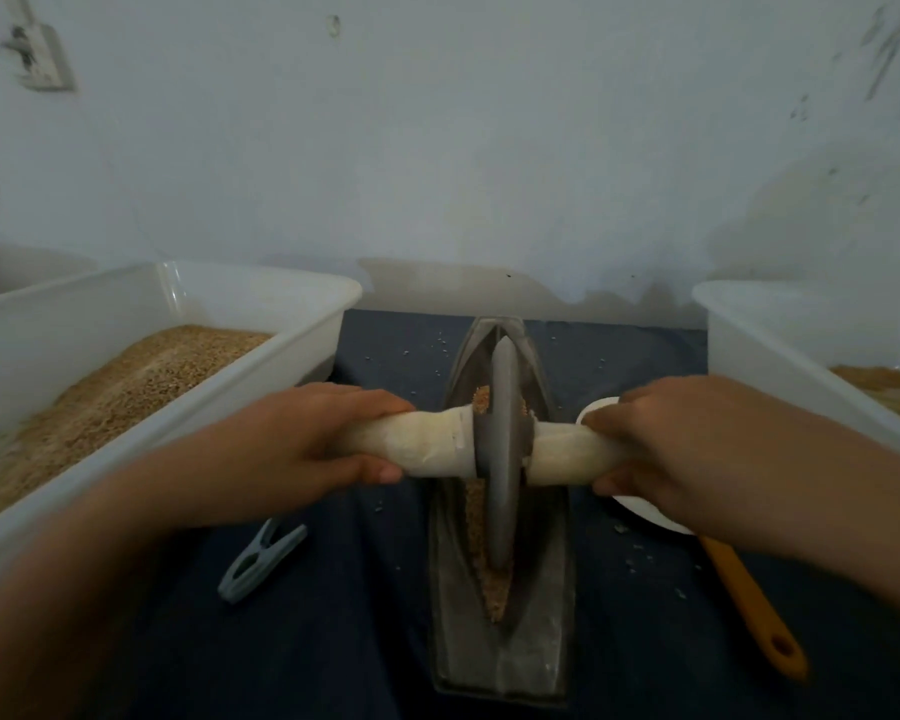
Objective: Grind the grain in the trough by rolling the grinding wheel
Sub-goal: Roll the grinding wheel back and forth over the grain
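Left hand [307, 439]: grip clamped on the left handle [417, 441].
Right hand [661, 444]: grip clamped on the right handle [567, 454].
Wheel [502, 449]: upright in the trough [541, 605], over grain [489, 584].

wheel [503, 449] in trough [505, 641] (central), tubs [141, 324] flanking it

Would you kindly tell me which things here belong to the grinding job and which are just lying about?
In use:
grinding wheel
trough
grain
left hand
right hand

Lying about:
clothes peg
orange handle
white dish
left tub
right tub
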Available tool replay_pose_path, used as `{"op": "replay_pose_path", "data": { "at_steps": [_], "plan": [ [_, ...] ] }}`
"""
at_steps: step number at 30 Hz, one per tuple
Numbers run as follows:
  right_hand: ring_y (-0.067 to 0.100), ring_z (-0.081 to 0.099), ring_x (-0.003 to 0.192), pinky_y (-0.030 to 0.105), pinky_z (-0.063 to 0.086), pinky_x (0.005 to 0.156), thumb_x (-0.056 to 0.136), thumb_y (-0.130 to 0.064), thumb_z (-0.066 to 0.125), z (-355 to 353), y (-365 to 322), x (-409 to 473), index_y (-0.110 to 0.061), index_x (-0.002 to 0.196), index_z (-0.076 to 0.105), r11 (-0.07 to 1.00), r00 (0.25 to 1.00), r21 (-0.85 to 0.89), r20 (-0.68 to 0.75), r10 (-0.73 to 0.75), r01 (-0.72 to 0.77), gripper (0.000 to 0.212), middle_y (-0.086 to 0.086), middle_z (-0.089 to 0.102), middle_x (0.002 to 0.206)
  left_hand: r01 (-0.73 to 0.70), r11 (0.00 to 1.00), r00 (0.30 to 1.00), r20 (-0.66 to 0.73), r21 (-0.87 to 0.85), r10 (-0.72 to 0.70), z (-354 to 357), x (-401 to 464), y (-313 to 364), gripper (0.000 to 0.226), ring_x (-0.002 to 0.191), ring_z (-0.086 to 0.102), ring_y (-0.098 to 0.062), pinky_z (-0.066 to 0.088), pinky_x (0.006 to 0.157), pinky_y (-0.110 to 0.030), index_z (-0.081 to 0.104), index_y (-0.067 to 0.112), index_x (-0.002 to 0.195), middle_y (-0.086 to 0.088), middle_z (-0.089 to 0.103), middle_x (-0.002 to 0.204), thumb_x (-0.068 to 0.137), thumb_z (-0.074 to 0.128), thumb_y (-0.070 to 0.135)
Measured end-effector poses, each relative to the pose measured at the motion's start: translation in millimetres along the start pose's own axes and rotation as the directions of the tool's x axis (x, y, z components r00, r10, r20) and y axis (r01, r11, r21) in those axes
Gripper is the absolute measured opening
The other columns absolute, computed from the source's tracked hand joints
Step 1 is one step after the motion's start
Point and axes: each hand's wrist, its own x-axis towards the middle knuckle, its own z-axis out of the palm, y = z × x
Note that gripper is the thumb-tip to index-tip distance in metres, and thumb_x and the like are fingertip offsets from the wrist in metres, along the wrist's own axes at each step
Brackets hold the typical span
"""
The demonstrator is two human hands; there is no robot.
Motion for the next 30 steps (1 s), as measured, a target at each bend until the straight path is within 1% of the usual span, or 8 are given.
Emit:
{"op": "replay_pose_path", "data": {
  "at_steps": [4, 9, 11, 15, 20, 24, 27, 30],
  "plan": [
    [0.007, 0.054, 0.090, 0.023, 0.040, 0.072, 0.088, -0.054, 0.049, -4.5, 1.8, -3.6, -0.037, 0.113, 0.051, 0.997, 1.000, 0.077, -0.016, -0.005, 0.006, 0.030, -0.012, 0.058, 0.099, 0.063, 0.993, 0.992, 0.120, -0.103, -0.050, -5.3, -2.9, -2.6, 0.039, 0.098, 0.057, 0.006, 0.044, 0.084, -0.019, 0.051, 0.052, 0.115, 0.025, 0.063, 0.105, 0.077, 0.051, 0.063],
    [0.014, 0.049, 0.109, 0.027, 0.032, 0.087, 0.094, -0.043, 0.046, 31.5, 4.1, 23.9, -0.032, 0.133, 0.040, 0.989, 0.962, -0.066, -0.251, 0.112, -0.132, 0.041, -0.008, 0.054, 0.122, 0.182, 0.901, 0.963, -0.254, 0.393, -0.084, 29.0, 18.7, -8.0, 0.046, 0.105, 0.051, -0.013, 0.040, 0.086, -0.028, 0.041, 0.030, 0.133, 0.005, 0.054, 0.117, 0.090, 0.047, 0.045],
    [0.015, 0.045, 0.117, 0.027, 0.026, 0.096, 0.095, -0.040, 0.045, 41.3, 7.0, 29.5, -0.028, 0.141, 0.033, 0.983, 0.947, -0.046, -0.279, 0.160, -0.179, 0.049, -0.007, 0.051, 0.132, 0.205, 0.868, 0.941, -0.336, 0.453, -0.046, 37.2, 24.4, -10.3, 0.049, 0.104, 0.050, -0.016, 0.037, 0.083, -0.028, 0.039, 0.026, 0.137, 0.001, 0.054, 0.118, 0.092, 0.045, 0.045],
    [0.015, 0.048, 0.113, 0.027, 0.029, 0.095, 0.093, -0.042, 0.047, 38.9, 9.0, 25.5, -0.028, 0.137, 0.040, 0.991, 0.961, -0.039, -0.251, 0.118, -0.132, 0.046, -0.006, 0.054, 0.127, 0.115, 0.916, 0.953, -0.302, 0.384, 0.007, 32.6, 21.8, -12.7, 0.048, 0.099, 0.049, -0.013, 0.035, 0.081, -0.027, 0.044, 0.027, 0.133, 0.004, 0.054, 0.111, 0.089, 0.048, 0.047],
    [0.010, 0.055, 0.096, 0.024, 0.039, 0.079, 0.089, -0.051, 0.049, 11.2, 5.8, 8.5, -0.035, 0.114, 0.051, 1.000, 0.996, 0.001, -0.088, 0.005, -0.005, 0.030, -0.011, 0.060, 0.107, -0.011, 0.985, 0.997, -0.079, 0.171, 0.025, 9.0, 5.7, -3.1, 0.050, 0.095, 0.048, 0.006, 0.037, 0.082, -0.017, 0.045, 0.044, 0.121, 0.024, 0.053, 0.101, 0.076, 0.037, 0.065],
    [0.006, 0.055, 0.088, 0.024, 0.042, 0.074, 0.084, -0.058, 0.050, -0.9, 7.7, -3.6, -0.039, 0.112, 0.052, 0.994, 1.000, 0.106, -0.021, -0.002, 0.004, 0.034, -0.013, 0.060, 0.097, -0.020, 0.999, 1.000, 0.006, 0.035, 0.020, -0.1, -0.8, -0.5, 0.043, 0.099, 0.051, 0.011, 0.037, 0.080, -0.007, 0.047, 0.054, 0.113, 0.029, 0.056, 0.102, 0.072, 0.042, 0.068],
    [0.006, 0.054, 0.086, 0.023, 0.037, 0.071, 0.086, -0.054, 0.051, 8.7, 8.1, 6.2, -0.040, 0.112, 0.052, 0.999, 0.993, 0.045, -0.110, 0.032, -0.027, 0.029, -0.013, 0.060, 0.099, 0.035, 0.996, 0.998, -0.059, 0.082, -0.030, 8.8, 6.0, -4.9, 0.050, 0.096, 0.052, 0.005, 0.038, 0.080, -0.012, 0.046, 0.049, 0.118, 0.022, 0.057, 0.104, 0.072, 0.040, 0.067],
    [0.013, 0.054, 0.100, 0.027, 0.033, 0.081, 0.091, -0.044, 0.050, 30.0, 6.7, 22.1, -0.036, 0.124, 0.049, 0.992, 0.961, -0.017, -0.253, 0.113, -0.122, 0.034, -0.010, 0.060, 0.111, 0.110, 0.943, 0.959, -0.282, 0.315, -0.018, 28.5, 17.4, -9.9, 0.052, 0.096, 0.054, -0.015, 0.043, 0.080, -0.031, 0.049, 0.029, 0.131, 0.004, 0.059, 0.106, 0.085, 0.046, 0.053]
  ]
}}
